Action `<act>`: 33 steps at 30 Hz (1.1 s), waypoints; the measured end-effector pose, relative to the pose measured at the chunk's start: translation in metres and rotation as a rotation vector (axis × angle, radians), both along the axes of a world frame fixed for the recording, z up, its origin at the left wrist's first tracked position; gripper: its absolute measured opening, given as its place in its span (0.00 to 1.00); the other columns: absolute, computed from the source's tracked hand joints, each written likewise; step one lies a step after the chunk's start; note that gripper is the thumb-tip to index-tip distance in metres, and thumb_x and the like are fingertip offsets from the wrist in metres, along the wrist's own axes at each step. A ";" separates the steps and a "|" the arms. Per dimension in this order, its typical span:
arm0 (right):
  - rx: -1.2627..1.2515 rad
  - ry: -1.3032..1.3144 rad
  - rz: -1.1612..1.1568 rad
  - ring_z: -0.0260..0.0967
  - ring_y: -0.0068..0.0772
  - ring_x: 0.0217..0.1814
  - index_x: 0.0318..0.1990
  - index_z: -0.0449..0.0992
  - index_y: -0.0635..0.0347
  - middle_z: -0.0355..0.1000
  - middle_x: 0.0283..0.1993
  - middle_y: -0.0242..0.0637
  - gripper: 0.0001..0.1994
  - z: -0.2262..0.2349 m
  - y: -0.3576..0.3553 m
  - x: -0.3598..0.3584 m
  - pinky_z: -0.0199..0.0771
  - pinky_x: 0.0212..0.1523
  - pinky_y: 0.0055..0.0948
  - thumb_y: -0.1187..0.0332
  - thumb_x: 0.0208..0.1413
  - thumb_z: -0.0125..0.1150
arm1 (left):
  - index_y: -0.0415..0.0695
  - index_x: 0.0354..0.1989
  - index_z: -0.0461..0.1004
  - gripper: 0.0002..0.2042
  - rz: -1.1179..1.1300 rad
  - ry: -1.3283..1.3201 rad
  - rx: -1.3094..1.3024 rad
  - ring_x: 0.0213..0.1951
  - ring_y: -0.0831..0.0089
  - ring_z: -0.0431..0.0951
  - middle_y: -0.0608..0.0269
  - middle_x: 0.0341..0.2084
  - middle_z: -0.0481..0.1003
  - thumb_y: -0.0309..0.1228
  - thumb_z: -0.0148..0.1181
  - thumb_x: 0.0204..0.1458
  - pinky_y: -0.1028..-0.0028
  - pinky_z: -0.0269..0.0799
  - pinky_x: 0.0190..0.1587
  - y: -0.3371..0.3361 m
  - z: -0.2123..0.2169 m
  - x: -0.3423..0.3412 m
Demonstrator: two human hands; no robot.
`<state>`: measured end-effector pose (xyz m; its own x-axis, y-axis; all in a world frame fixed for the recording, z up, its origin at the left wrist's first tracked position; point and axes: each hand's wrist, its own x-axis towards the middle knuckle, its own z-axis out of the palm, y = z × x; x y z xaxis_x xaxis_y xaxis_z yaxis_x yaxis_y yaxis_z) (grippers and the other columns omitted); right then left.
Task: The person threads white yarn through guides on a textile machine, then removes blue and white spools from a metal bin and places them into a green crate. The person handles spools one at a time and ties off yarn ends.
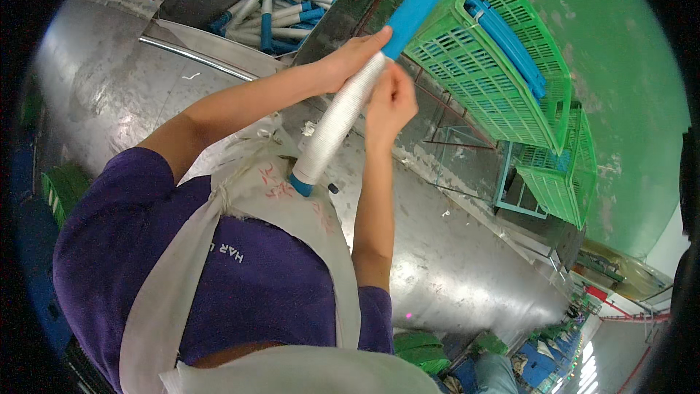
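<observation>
A long blue bobbin (pixel 417 13) wound with white yarn (pixel 341 120) slants up and away from my apron. Its flanged bare blue end points to the far right, and its lower blue tip is against or just in front of my apron (pixel 255 175). My left hand (pixel 351 63) is closed around the bobbin from the left, where the yarn meets the bare blue part, thumb along the top. Beside the same spot on the right is my right hand (pixel 394 102), its fingers curled in and slightly blurred. Whatever those fingers pinch is too small to make out.
A metal bin (pixel 197 1) at the far left holds several blue-and-white bobbins (pixel 268 18). Green plastic crates (pixel 485 80) stand to the right, the upper one with blue tubes (pixel 510 47) inside. A metal bar (pixel 197 57) edges the grey metal surface (pixel 445 263).
</observation>
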<state>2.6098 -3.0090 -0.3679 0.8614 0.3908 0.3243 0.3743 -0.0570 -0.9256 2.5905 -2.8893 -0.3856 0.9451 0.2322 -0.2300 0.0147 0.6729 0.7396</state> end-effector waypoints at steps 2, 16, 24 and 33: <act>0.001 0.152 0.038 0.59 0.10 0.27 0.47 0.74 0.67 0.69 0.30 0.24 0.12 -0.004 -0.024 -0.025 0.61 0.26 0.15 0.71 0.60 0.54 | 0.41 0.42 0.69 0.26 0.033 0.069 -0.048 0.26 0.78 0.73 0.64 0.27 0.73 0.56 0.50 0.56 0.75 0.70 0.27 -0.008 0.001 -0.005; -0.247 0.279 0.300 0.54 0.11 0.22 0.50 0.75 0.59 0.63 0.24 0.21 0.12 -0.019 -0.124 -0.121 0.55 0.22 0.14 0.73 0.60 0.52 | 0.42 0.47 0.64 0.20 0.427 0.208 -0.163 0.27 0.67 0.77 0.58 0.28 0.75 0.35 0.63 0.48 0.61 0.77 0.31 0.028 -0.008 -0.055; -0.758 -0.795 0.243 0.67 0.28 0.31 0.51 0.73 0.58 0.70 0.32 0.33 0.21 0.082 -0.118 -0.012 0.69 0.28 0.30 0.78 0.47 0.58 | 0.42 0.50 0.65 0.27 0.020 -0.280 0.836 0.35 0.65 0.78 0.55 0.34 0.76 0.39 0.68 0.44 0.68 0.73 0.36 -0.047 -0.053 -0.037; -1.739 -1.133 0.473 0.69 0.37 0.34 0.31 0.69 0.57 0.69 0.29 0.37 0.14 0.096 -0.158 0.011 0.71 0.37 0.33 0.68 0.36 0.67 | 0.45 0.58 0.61 0.36 -0.542 -0.568 1.206 0.50 0.51 0.69 0.49 0.47 0.69 0.41 0.67 0.38 0.55 0.68 0.47 -0.111 -0.100 -0.027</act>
